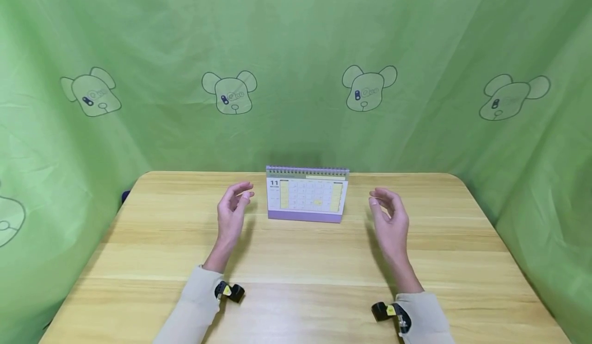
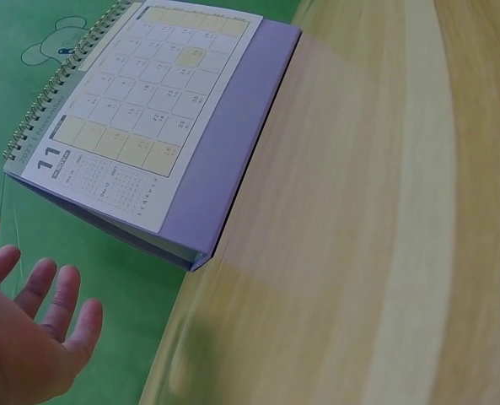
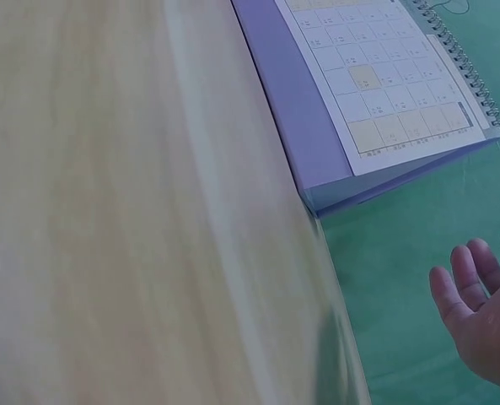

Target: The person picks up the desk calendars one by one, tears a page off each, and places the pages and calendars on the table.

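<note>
A spiral-bound desk calendar [image 1: 305, 194] with a purple base stands upright near the table's far edge, its page marked 11 facing me. To its left, my left hand [image 1: 232, 213] hovers over the table, fingers loosely bent and holding nothing. My right hand [image 1: 390, 223] mirrors it on the other side, also loosely bent and bare. Both are a short way apart from the calendar. In the left wrist view the calendar [image 2: 148, 110] lies beyond the spread fingers of the left hand [image 2: 30, 337]. The right wrist view has the calendar's other end [image 3: 376, 93] above the right hand [image 3: 486, 321].
The light wooden table [image 1: 296, 272] has rounded far corners. A green curtain [image 1: 296, 30] printed with bear heads hangs close behind it and along both sides. A small black camera sits on each sleeve cuff, such as the left cuff camera [image 1: 236, 292].
</note>
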### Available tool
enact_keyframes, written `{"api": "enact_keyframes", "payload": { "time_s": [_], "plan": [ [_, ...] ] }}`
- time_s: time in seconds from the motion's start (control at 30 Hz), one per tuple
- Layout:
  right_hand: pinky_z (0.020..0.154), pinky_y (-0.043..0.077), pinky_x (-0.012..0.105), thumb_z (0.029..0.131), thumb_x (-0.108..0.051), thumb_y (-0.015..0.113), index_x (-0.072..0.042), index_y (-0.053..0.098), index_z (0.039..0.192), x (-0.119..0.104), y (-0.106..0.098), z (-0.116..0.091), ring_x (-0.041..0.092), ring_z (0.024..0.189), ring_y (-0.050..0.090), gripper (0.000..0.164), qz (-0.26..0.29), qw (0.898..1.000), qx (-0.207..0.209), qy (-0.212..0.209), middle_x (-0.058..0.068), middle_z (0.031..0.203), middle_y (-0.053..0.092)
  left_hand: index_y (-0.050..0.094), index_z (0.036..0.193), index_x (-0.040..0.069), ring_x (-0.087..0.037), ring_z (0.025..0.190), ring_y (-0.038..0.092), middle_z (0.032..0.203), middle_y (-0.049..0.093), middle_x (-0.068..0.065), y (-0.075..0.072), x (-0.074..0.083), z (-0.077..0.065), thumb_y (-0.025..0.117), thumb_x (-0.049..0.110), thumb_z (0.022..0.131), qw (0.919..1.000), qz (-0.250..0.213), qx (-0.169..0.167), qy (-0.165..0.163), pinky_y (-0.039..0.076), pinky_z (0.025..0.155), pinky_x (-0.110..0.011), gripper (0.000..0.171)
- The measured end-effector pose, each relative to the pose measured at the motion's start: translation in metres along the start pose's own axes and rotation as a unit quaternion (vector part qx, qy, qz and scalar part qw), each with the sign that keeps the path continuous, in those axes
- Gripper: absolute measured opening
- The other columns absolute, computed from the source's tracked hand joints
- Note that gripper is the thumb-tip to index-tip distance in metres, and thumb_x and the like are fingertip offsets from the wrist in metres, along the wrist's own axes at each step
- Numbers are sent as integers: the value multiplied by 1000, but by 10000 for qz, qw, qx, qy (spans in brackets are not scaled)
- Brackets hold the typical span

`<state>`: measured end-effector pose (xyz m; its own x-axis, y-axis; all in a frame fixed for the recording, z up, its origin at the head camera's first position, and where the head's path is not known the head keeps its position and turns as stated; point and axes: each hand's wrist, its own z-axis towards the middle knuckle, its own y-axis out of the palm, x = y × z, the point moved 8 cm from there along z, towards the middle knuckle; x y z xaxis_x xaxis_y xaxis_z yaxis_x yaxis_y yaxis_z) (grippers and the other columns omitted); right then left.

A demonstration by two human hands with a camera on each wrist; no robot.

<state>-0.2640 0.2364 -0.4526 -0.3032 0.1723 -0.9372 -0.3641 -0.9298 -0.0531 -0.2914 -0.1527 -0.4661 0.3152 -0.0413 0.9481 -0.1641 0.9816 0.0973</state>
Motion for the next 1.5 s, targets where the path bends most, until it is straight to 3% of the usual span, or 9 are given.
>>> {"api": "enact_keyframes", "payload": {
  "time_s": [0.17,0.43,0.53,0.73,0.9,1.1,1.5],
  "plan": [
    [94,55,17,101,-3,62,5,59,131,3,3,-1,20,112,61,31,48,9999,-85,-41,20,126,64,61,129,-5,-43,114,62,129,64,-22,2,-2,-1,58,2,102,9999,-35,-69,-67,52,105,-52,28],
    [94,55,17,100,3,60,14,58,127,-16,10,-5,21,109,62,29,124,9997,-230,28,30,125,62,63,127,-5,-45,113,63,128,65,-21,4,-5,0,60,2,101,9999,-46,-111,-58,51,104,-55,27],
    [94,55,17,99,2,62,12,58,127,-6,10,-4,17,107,63,30,189,9994,-251,171,29,125,62,62,128,-5,-45,112,63,128,65,-22,5,-7,-1,61,2,101,9998,-28,-156,-88,53,104,-52,27],
    [94,55,17,99,-2,65,6,61,128,11,11,-2,17,107,63,30,213,9985,-344,359,22,125,64,63,127,-4,-32,108,67,126,66,-21,8,-9,-2,62,2,101,9996,27,-210,-172,54,103,-49,27],
    [95,55,19,99,-5,66,4,62,127,12,13,-2,18,109,63,29,157,9985,-418,324,19,124,65,63,127,-5,-43,111,64,127,65,-22,10,-7,-2,62,1,100,9996,9,-228,-139,55,102,-48,28],
    [97,54,18,99,-6,67,3,61,128,14,16,-6,17,112,62,31,8,9977,-511,452,17,126,65,62,126,-6,-55,120,56,127,64,-23,11,-10,-4,64,-4,97,9989,-278,-268,-259,57,99,-32,29],
    [95,56,20,97,-2,68,3,63,126,15,20,-6,19,112,63,30,157,9968,-584,524,19,126,65,61,125,-8,-51,120,58,128,62,-27,15,-13,-4,64,-6,96,9988,-273,-315,-248,57,99,-31,30]
  ]
}}
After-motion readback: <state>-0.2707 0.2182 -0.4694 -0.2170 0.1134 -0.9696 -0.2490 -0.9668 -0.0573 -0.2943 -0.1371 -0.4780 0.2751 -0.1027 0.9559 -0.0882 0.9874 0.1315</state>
